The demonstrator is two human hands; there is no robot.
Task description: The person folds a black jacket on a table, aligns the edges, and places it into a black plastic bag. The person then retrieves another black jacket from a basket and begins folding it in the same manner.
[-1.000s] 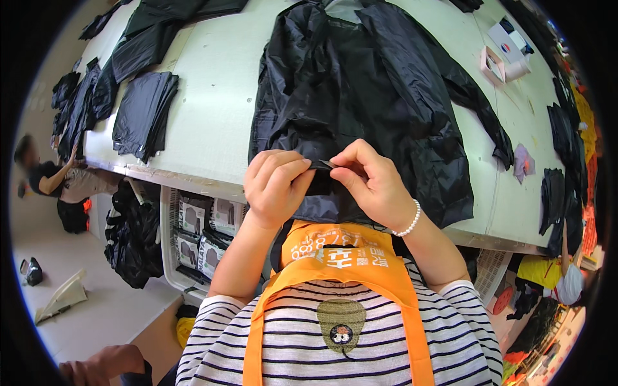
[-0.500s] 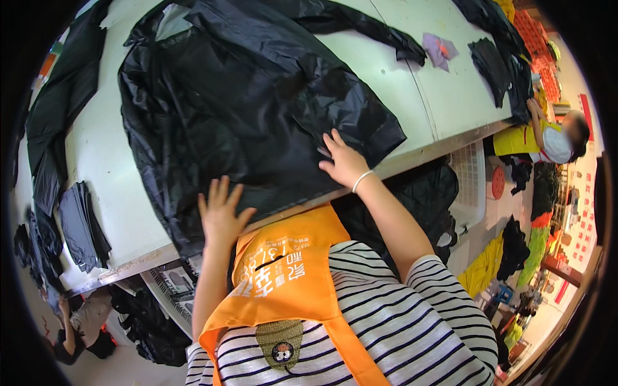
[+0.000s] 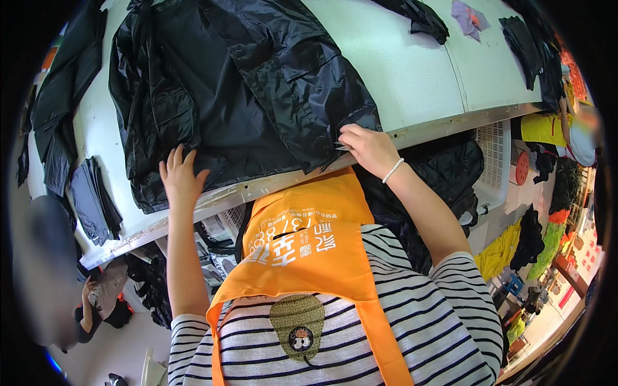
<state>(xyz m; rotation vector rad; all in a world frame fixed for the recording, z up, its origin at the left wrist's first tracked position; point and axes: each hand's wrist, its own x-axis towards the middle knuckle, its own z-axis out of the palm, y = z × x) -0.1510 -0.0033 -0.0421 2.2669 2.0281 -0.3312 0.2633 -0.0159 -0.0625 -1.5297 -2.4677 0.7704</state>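
A shiny black jacket (image 3: 235, 96) lies spread on the white table (image 3: 415, 96), its lower hem along the front edge. Its two front panels are apart, with a smooth dark area between them. My left hand (image 3: 182, 179) rests on the jacket's lower left part, fingers spread and holding nothing. At the lower right corner, the fingers of my right hand (image 3: 372, 151) are closed around small metal thread snips (image 3: 342, 147). Only the snips' pale blades show, right beside the jacket's edge. Whether those fingers also pinch the cloth is hidden.
Folded black garments (image 3: 95, 202) lie at the table's left, beside a long black garment (image 3: 64, 96). A purple cloth (image 3: 470, 19) lies far right. Beneath the table edge are black garments (image 3: 444, 186) and a white basket (image 3: 494, 154). People work at both sides.
The jacket's front panels are now parted. My left hand has moved left along the hem. My right hand has gone from fingers spread on the cloth to closed at its right corner.
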